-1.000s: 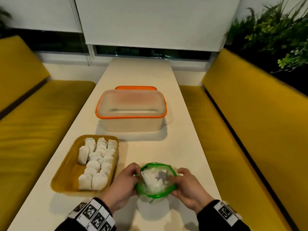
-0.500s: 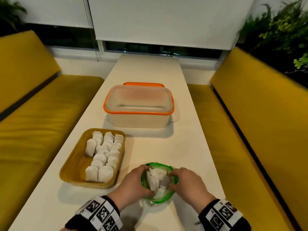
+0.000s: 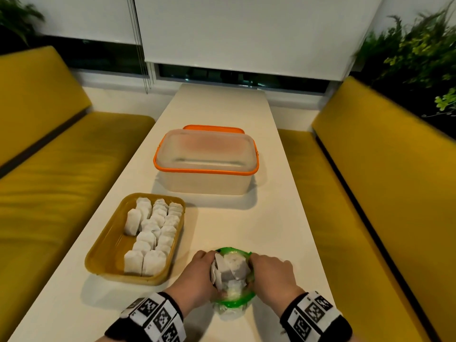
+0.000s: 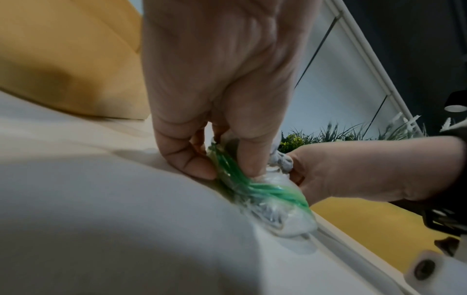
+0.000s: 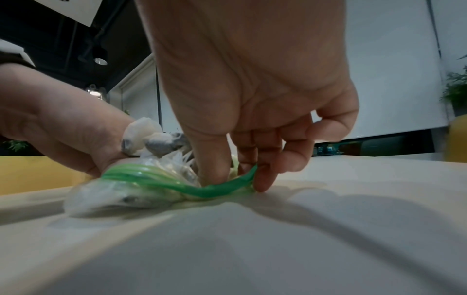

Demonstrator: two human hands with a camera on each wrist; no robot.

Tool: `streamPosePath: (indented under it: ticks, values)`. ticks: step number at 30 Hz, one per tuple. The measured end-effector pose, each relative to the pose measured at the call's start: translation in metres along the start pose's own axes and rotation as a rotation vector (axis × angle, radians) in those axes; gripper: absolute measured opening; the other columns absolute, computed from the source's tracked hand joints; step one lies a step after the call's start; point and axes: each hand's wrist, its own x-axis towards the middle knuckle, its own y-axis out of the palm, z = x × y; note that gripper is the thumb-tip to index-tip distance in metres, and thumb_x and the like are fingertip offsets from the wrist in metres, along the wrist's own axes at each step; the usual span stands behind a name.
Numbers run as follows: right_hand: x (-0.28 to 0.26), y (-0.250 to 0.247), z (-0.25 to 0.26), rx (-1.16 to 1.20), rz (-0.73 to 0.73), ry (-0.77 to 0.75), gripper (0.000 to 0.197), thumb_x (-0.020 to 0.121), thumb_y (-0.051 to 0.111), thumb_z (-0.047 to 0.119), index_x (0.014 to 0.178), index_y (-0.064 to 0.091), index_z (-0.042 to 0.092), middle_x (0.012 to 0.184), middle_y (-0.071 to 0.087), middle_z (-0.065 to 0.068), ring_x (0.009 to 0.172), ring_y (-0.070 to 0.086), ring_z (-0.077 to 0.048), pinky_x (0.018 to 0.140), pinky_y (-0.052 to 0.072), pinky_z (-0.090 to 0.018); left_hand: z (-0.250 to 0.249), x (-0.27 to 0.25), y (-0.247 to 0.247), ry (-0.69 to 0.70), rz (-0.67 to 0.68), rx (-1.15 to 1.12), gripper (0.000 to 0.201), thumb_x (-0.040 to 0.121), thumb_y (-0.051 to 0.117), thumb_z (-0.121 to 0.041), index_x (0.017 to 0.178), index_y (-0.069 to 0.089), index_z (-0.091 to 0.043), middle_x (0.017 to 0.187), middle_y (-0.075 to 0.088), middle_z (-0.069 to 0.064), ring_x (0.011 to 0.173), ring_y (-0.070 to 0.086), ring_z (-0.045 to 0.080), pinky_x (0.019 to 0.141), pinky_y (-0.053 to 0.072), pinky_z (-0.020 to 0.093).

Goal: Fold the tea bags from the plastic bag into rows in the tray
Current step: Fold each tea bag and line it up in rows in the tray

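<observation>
A long white table (image 3: 222, 112) runs to the window between 2 yellow benches (image 3: 61, 174), plants in the corners. Near its front edge, the left hand (image 3: 195, 277) and right hand (image 3: 271, 275) each pinch the green rim of the plastic bag (image 3: 233, 301) holding tea bags (image 3: 229, 270). The tray (image 3: 103, 255) lies just left, before an orange-rimmed container (image 3: 206, 161).

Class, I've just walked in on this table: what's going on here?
A person is working at a white table. Both hands grip the green rim of a plastic bag of tea bags: the left hand on one side, the right hand on the other. The tray beside it already holds rows of folded tea bags, with bare space on its left. A lidded box stands behind.
</observation>
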Motion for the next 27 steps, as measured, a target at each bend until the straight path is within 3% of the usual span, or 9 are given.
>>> streamPosePath:
  ticks: [6,11,16,18,21,23,25,27]
  values:
    - [0.004,0.002,-0.002,-0.017,-0.008,0.001,0.023,0.090,0.041,0.023,0.111,0.051,0.022,0.111,0.063,0.003,0.104,0.060,-0.025,0.077,0.034,-0.035,-0.001,0.004,-0.004,0.010,0.027,-0.011,0.087,0.064,0.081,-0.026,0.137,0.034,-0.022,0.114,0.027,-0.006,0.120,0.042,0.014,0.097,0.025,0.007]
    - [0.000,0.003,-0.002,-0.008,-0.004,0.014,0.025,0.092,0.036,0.025,0.113,0.048,0.023,0.115,0.061,0.004,0.109,0.058,-0.023,0.076,0.030,-0.036,0.001,0.003,-0.004,0.014,0.032,-0.032,0.086,0.061,0.081,-0.032,0.135,0.037,-0.025,0.117,0.032,-0.006,0.121,0.041,0.014,0.097,0.026,0.007]
    - [-0.008,-0.010,-0.002,0.175,0.141,0.013,0.036,0.091,0.034,0.039,0.125,0.045,0.037,0.125,0.054,0.006,0.121,0.049,-0.019,0.094,0.034,-0.040,0.006,-0.001,-0.006,0.015,0.020,-0.106,0.078,0.062,0.080,-0.024,0.131,0.043,-0.024,0.115,0.033,-0.002,0.103,0.042,0.010,0.089,0.032,0.008]
    - [-0.013,-0.020,-0.002,0.200,0.074,0.032,0.033,0.093,0.036,0.045,0.125,0.047,0.044,0.125,0.052,0.009,0.121,0.047,-0.015,0.096,0.033,-0.037,0.006,-0.006,-0.004,0.016,0.001,-0.140,0.076,0.062,0.081,-0.025,0.128,0.044,-0.025,0.112,0.034,-0.003,0.099,0.041,0.009,0.082,0.032,0.007]
    - [-0.025,-0.029,0.011,0.388,-0.230,-0.099,0.022,0.086,0.048,0.056,0.094,0.058,0.038,0.095,0.059,0.016,0.093,0.055,-0.005,0.083,0.041,-0.030,0.003,-0.012,-0.002,0.029,-0.044,-0.165,0.068,0.065,0.078,-0.028,0.125,0.046,-0.024,0.112,0.036,-0.003,0.096,0.044,0.008,0.071,0.031,0.001]
    - [-0.032,-0.030,0.031,0.443,-0.188,-0.190,0.039,0.076,0.049,0.066,0.085,0.061,0.030,0.077,0.060,0.012,0.076,0.054,-0.004,0.073,0.042,-0.026,0.000,-0.015,-0.002,0.021,-0.069,-0.185,0.062,0.069,0.072,-0.029,0.125,0.046,-0.022,0.115,0.038,-0.001,0.098,0.049,0.010,0.076,0.034,0.003]
    - [-0.033,-0.028,0.047,0.346,-0.130,-0.166,0.050,0.070,0.044,0.070,0.081,0.060,0.023,0.069,0.058,0.007,0.068,0.051,-0.009,0.068,0.040,-0.029,-0.005,-0.016,-0.003,0.007,-0.064,-0.183,0.060,0.074,0.066,-0.026,0.129,0.043,-0.021,0.121,0.037,0.002,0.105,0.052,0.015,0.092,0.037,0.013]
    - [-0.029,-0.026,0.053,0.272,-0.145,-0.140,0.037,0.079,0.047,0.058,0.073,0.053,0.022,0.062,0.051,0.004,0.066,0.047,-0.014,0.067,0.038,-0.033,-0.007,-0.017,-0.004,-0.007,-0.067,-0.192,0.063,0.074,0.065,-0.024,0.133,0.041,-0.019,0.125,0.036,0.002,0.109,0.052,0.016,0.096,0.037,0.016]
